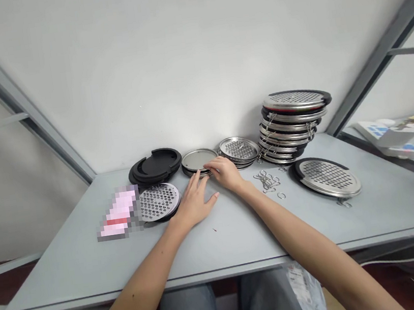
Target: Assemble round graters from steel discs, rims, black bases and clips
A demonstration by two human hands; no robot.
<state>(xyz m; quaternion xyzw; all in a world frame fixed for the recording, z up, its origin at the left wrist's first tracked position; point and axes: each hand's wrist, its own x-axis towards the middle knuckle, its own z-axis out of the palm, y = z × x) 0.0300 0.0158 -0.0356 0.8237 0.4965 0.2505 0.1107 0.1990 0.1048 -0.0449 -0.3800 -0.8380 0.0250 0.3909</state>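
Note:
My left hand [195, 201] is open, thumb apart, its stretched fingertips at the near rim of a stack of plain round metal plates [199, 158]. Beside it, my right hand [226, 172] has its fingers curled together on the right near rim of the same stack, seemingly pinching a plate; the fingertips are partly hidden. Just right of them lies a stack of round metal grater plates [239, 149]. Left of my left hand, a loose grater plate [158, 202] rests on something black. Behind it are stacked black round holders [156, 166].
A tall leaning stack of black-rimmed round graters [291, 125] stands at the back right. One more round grater [328, 177] lies in front of it. Small metal rings and clips [267, 181] are scattered on the grey table [235, 243]. A blurred pink item [120, 212] lies left.

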